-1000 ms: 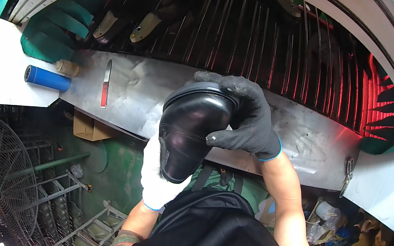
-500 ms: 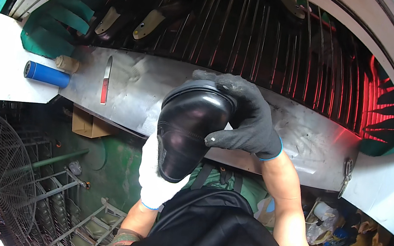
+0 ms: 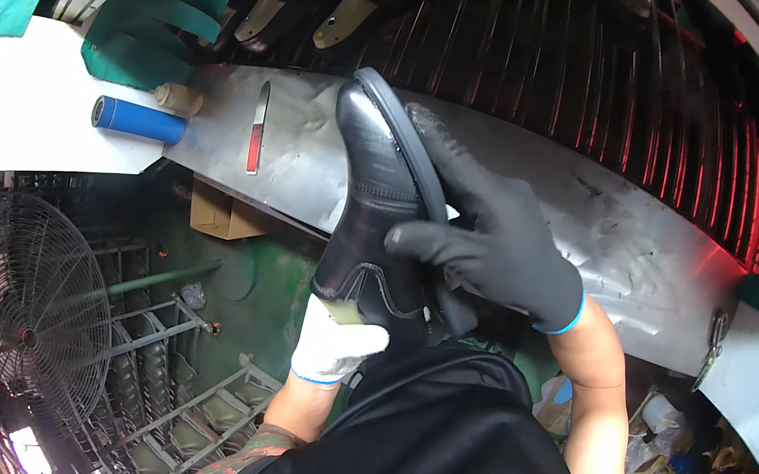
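A black leather boot [image 3: 384, 189] is held up in front of me, toe pointing away and its sole edge turned to the right. My left hand [image 3: 333, 342], in a white glove, is closed around its ankle end, where a pale greenish last [image 3: 345, 312] shows. My right hand [image 3: 504, 245], in a dark grey glove, grips the boot from the right. Its thumb lies across the upper and its fingers run along the sole; some fingertips are hidden or blurred. Beyond the boot is a metal work surface [image 3: 612, 241], with a red-handled knife [image 3: 256, 137] lying on its left part.
A blue cylinder [image 3: 136, 119] and a tan roll [image 3: 178, 98] stand at the left. Behind the metal surface is a roller bed [image 3: 520, 63] carrying shoes on lasts [image 3: 345, 21], with red glow at its right end. A large fan [image 3: 26, 304] and a metal rack [image 3: 172, 402] are at lower left.
The boot has been tipped and turned, so its toe points away and the sole edge shows on the right. My right hand has shifted onto the sole side. The whole view has swung slightly.
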Demonstrator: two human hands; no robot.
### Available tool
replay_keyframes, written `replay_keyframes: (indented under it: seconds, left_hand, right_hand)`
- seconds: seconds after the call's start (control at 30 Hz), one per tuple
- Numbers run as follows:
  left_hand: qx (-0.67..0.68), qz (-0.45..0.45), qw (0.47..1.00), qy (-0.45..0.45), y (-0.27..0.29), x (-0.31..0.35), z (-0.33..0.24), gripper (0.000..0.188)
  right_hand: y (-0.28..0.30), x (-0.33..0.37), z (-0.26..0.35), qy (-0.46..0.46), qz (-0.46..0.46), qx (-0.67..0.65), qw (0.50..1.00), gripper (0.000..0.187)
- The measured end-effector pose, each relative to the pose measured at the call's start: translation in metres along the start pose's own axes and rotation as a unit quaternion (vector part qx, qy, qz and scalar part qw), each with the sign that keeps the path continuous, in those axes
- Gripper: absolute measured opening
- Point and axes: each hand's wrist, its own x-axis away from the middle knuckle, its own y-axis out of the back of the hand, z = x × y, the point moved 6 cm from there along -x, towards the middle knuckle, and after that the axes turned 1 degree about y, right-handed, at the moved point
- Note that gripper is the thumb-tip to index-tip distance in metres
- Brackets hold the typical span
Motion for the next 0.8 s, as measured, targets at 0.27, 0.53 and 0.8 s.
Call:
replay_keyframes:
  seconds: [0.27, 0.53, 0.8]
  left_hand:
    - [-0.01, -0.037, 0.998, -0.047, -0.017, 0.002, -0.003, 0.094]
    - [0.031, -0.035, 0.999, -0.008, -0.01, -0.002, 0.009, 0.083]
    - [-0.327, -0.069, 0.924, -0.185, -0.003, 0.003, -0.02, 0.101]
  right_hand:
    - [-0.002, 0.013, -0.006, 0.069, -0.032, 0.051, 0.996, 0.083]
    - [-0.006, 0.035, -0.022, -0.011, -0.086, 0.011, 0.996, 0.069]
    - [-0.03, 0.035, -0.019, -0.037, -0.065, -0.221, 0.972, 0.095]
